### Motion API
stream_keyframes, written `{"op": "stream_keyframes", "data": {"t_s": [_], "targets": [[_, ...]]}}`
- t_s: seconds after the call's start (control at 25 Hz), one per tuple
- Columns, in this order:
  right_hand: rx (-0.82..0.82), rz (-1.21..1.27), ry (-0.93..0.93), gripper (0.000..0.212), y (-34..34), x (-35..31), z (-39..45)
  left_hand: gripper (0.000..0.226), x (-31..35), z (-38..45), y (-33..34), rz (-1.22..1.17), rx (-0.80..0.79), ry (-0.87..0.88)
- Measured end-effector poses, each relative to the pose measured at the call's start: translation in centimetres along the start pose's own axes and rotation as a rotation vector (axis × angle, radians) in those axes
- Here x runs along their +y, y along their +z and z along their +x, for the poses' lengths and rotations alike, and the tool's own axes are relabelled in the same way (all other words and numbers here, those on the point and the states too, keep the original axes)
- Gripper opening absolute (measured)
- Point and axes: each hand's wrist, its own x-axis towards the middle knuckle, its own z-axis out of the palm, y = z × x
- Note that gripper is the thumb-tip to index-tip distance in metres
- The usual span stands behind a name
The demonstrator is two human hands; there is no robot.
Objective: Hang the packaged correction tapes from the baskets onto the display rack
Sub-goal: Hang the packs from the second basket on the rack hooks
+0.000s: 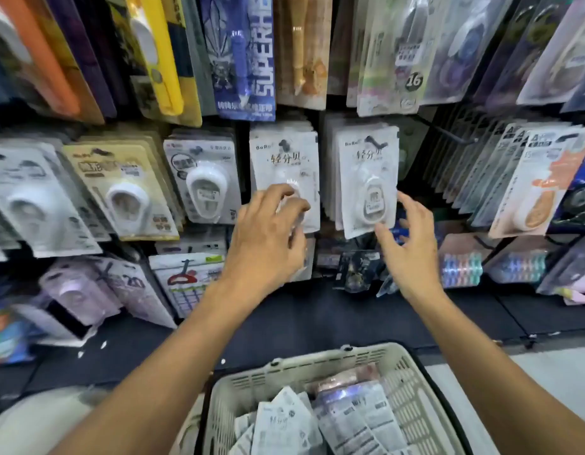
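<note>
Landmark: basket point(412, 382), beige slotted plastic, bottom centre. Inside it: loose tape packs point(286, 421), white cards with printed backs, clear blisters, piled at angles. Straight above the basket, on rack point(448, 133) hooks: two stacks of the same white cards, black Chinese lettering, white oval dispenser under a clear blister. Left stack point(284, 152) above the basket's left half, right stack point(366, 165) above its right half. Left hand point(268, 238) fingers curled over the left stack's front blister; firm grip or only touch, cannot tell. Right hand point(409, 244) spread wide, fingertips at the right stack's lower right edge.
</note>
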Motion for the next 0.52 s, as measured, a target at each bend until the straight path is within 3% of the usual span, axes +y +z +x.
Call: {"op": "stream_keyframes", "data": {"t_s": [0.08, 0.16, 0.28, 0.36, 0.44, 0.52], "targets": [[0.02, -0.07, 0.067, 0.04, 0.6, 2.7, -3.8, 0.032, -1.7, -2.7, 0.7, 0.002, -0.246, 0.004], [-0.208, -0.282, 0.037, 0.027, 2.1, 5.8, -9.1, 0.034, -3.7, -7.3, 2.3, 0.05, -0.605, -0.036], [-0.958, -0.599, -0.027, 0.027, 4.5, 10.0, -18.3, 0.041, -6.0, -16.9, 5.2, 0.125, -1.034, 0.009], [-1.353, -0.697, 0.083, 0.035, 5.1, 12.9, -23.6, 0.043, -7.4, -23.2, 6.5, 0.183, -1.23, 0.067], [-1.398, -0.734, 0.258, 0.04, 4.4, 15.8, -26.7, 0.042, -8.8, -27.2, 7.5, 0.253, -1.295, 0.121], [-1.085, -0.75, 0.362, 0.049, 3.4, 17.8, -27.0, 0.041, -9.6, -28.6, 8.5, 0.244, -1.284, 0.129]]}}
